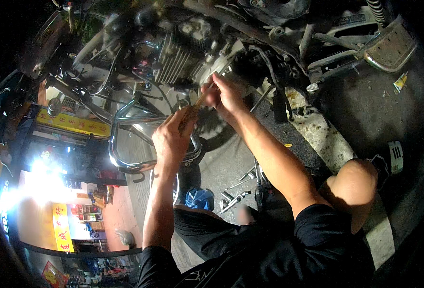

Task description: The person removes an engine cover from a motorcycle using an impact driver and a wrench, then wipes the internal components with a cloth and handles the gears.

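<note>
Before me is a motorbike engine (pixel 171 65) with ribbed cooling fins, and a pale metal part (pixel 221 62) on its side. My left hand (pixel 171 137) is closed round a thin, brown, stick-like thing (pixel 200 101) whose kind I cannot make out. It slants up from that fist to my right hand (pixel 226 98), whose fingers are closed at its upper end. Those fingertips are partly blurred, and the engine's lower side lies behind both hands. A bent chrome guard bar (pixel 118 156) curves beside my left wrist.
On the ground below my arms lie a blue cloth (pixel 199 198) and several metal tools (pixel 235 200). A pale kerb (pixel 324 134) runs along my right, by my bent knee. A footrest plate (pixel 389 48) juts out at upper right; a small yellow-and-white tube (pixel 400 82) lies beneath it.
</note>
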`<state>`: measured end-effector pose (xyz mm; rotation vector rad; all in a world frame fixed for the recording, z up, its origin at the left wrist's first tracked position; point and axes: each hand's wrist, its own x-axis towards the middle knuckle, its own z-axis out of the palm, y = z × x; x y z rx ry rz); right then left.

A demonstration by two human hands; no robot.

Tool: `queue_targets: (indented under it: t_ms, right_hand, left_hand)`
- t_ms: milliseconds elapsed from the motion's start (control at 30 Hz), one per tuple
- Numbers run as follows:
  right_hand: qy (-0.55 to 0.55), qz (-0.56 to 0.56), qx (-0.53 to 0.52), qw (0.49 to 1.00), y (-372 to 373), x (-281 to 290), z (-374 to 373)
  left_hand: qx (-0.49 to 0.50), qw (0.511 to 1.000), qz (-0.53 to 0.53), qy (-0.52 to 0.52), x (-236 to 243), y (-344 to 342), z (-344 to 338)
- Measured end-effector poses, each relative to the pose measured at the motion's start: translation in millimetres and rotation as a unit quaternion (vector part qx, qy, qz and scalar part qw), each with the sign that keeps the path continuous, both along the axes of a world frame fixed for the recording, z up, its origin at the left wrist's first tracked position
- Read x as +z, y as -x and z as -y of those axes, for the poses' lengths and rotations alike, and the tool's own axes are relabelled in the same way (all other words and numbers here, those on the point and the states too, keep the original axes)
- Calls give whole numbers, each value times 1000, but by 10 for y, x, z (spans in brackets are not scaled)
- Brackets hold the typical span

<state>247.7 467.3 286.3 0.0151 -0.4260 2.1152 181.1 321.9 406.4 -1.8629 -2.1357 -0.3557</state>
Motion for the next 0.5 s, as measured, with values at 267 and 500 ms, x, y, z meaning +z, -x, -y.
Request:
queue_targets:
  t_ms: [267,500]
  right_hand:
    - [136,-171,66,974,90,66,82]
    - [94,-248,91,960,200,-110,24]
  left_hand:
    - [-25,996,-76,30,278,-129,-36]
    - [-34,994,-75,70,416,-180,-67]
